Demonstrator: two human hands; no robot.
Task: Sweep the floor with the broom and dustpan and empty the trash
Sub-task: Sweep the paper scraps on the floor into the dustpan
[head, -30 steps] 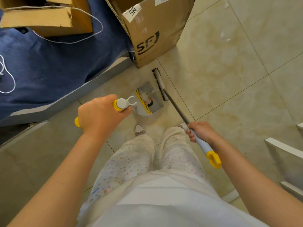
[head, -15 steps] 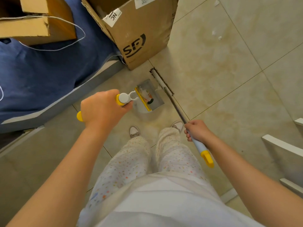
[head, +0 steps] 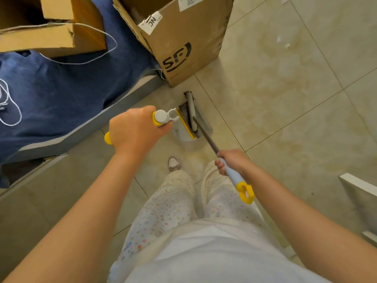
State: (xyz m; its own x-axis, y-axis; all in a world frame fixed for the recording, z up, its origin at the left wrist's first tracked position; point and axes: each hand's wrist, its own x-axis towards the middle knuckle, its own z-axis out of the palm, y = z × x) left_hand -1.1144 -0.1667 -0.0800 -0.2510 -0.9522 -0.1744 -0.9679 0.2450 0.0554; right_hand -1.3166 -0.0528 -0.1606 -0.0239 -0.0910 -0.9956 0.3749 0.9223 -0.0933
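1. The broom [head: 191, 108] head lies across the dustpan [head: 181, 136] mouth, on the floor [head: 285, 88] just ahead of the person's feet.
2. The right hand [head: 232, 162] is wrapped round the broom's handle, near its yellow end.
3. The left hand [head: 134, 131] grips the dustpan's handle.
4. A box [head: 183, 37] stands just beyond the broom head; a blue cloth [head: 61, 84] lies to the left.
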